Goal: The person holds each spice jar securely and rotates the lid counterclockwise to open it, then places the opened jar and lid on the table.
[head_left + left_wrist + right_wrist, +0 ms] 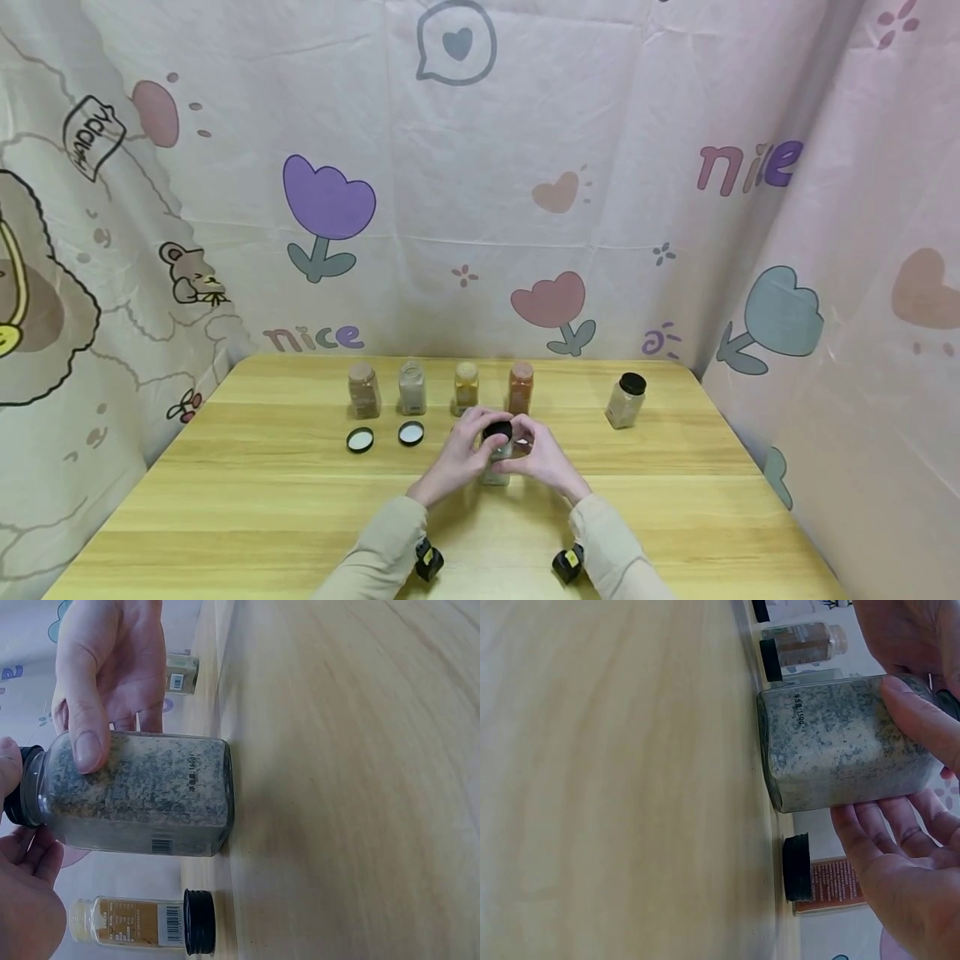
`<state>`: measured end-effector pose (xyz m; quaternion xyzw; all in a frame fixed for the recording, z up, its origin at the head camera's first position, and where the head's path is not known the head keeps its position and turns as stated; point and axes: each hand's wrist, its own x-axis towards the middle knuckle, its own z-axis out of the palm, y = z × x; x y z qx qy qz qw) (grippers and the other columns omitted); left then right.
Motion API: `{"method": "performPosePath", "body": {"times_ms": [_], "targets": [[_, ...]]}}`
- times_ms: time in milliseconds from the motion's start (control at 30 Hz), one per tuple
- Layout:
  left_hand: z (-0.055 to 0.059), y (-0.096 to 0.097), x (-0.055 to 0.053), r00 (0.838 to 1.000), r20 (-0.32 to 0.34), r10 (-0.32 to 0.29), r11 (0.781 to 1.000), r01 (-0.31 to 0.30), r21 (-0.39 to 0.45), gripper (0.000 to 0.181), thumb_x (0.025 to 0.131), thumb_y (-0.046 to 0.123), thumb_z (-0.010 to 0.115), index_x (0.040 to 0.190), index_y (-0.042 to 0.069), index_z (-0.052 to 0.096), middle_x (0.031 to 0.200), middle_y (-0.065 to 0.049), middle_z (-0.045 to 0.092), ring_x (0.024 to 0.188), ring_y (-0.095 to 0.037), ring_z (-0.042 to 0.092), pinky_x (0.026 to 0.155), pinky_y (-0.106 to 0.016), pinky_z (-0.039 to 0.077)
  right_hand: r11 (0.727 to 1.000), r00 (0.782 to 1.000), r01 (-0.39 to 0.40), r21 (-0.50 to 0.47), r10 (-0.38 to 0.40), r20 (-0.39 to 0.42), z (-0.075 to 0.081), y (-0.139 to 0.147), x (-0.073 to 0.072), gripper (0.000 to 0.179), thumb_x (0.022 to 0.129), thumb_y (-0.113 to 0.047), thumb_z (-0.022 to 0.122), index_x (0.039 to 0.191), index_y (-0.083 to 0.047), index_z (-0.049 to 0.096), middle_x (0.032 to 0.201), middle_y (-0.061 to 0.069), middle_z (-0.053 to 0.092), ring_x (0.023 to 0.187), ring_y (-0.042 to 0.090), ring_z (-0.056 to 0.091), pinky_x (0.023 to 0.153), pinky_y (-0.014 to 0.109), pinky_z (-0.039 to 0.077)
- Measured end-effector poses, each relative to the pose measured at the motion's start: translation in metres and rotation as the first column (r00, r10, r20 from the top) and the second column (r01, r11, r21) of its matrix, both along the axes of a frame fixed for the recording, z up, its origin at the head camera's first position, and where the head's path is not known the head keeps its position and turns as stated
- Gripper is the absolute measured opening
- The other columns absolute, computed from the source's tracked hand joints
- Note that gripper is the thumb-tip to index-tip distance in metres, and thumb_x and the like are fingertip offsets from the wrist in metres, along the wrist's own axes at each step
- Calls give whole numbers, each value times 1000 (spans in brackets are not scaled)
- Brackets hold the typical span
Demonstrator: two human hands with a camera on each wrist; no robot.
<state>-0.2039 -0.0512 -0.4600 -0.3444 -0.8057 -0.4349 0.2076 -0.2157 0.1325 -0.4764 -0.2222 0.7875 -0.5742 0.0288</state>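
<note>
A clear square jar (142, 795) of grey-and-white speckled seasoning stands upright on the table before me, its black lid (498, 430) on the neck. My left hand (459, 457) pinches that lid between thumb and fingers. Lower down, my right hand (549, 460) grips the jar's body, thumb on one side and fingers on the other, as the right wrist view shows. In the head view both hands cover much of the jar.
Behind the hands stand lidless jars in a row: brown powder (365, 393), pale grey (412, 390), yellow (466, 392) and orange-red (521, 388). Black lids lie liner up before them, including a left one (360, 440) and another (411, 433). Farther right is a black-capped jar (626, 403).
</note>
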Motion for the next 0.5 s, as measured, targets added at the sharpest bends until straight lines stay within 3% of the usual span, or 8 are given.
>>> {"method": "performPosePath", "body": {"times_ms": [333,500], "targets": [[1,3,4,995,-80,57,998,-59,-25,28,93,11,69,120,3,69,112,-11,68,107,-25,60,87,-37,56,1000,1000,6,11,-6,-10,2,-1,0,48,72,-3,89,108,1,58,101,3,61,98,14,62,90,16,56],[2,4,7,992,-87,89,995,-92,-35,28,94,12,68,120,2,69,113,-11,68,108,-25,60,86,-38,56,1000,1000,6,15,-6,-11,2,-1,0,48,71,-2,89,108,2,58,102,6,61,95,10,60,90,15,55]]}}
